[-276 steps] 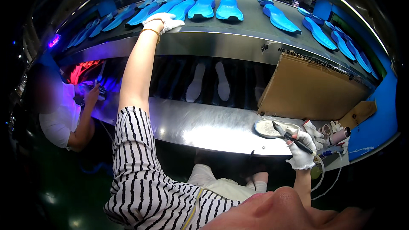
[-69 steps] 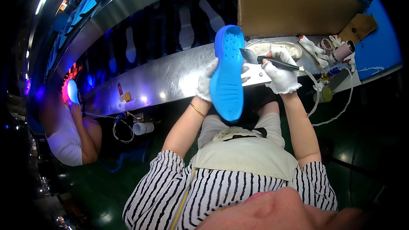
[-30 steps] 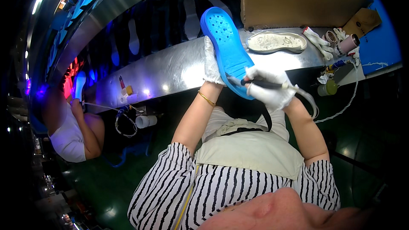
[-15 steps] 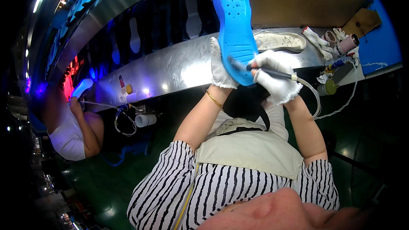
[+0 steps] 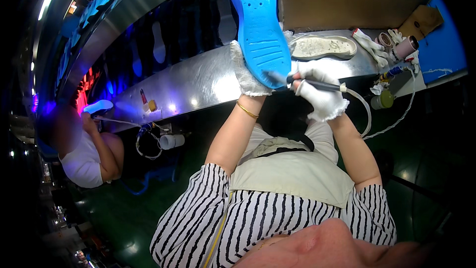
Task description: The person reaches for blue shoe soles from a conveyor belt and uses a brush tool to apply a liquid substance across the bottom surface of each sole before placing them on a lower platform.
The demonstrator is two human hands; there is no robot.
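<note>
A bright blue shoe sole (image 5: 260,32), its upper part pierced with small holes and its lower part ridged, stands tilted above the metal ledge. My left hand (image 5: 243,75), in a white knit glove, grips it along its left edge and from behind; the sole hides most of the fingers. In my right hand (image 5: 322,97), gloved with bare fingertips, is a dark-handled brush (image 5: 325,87) fed by a clear tube (image 5: 367,111). The brush's bristles lie at the sole's lower end and look blurred; firm contact is hard to tell.
The metal ledge (image 5: 198,77) carries an off-white sole (image 5: 325,47), white gloves (image 5: 369,49) and a pink spool (image 5: 405,48). Behind it runs a dark conveyor with soles. At left a co-worker (image 5: 91,156) holds a blue-lit sole (image 5: 99,106). A white cup (image 5: 171,141) hangs below the ledge.
My left hand and the blue sole have shifted left and a little upward, with the sole's face turned. My right hand has hardly moved; the bristles now sit lower on the sole's end.
</note>
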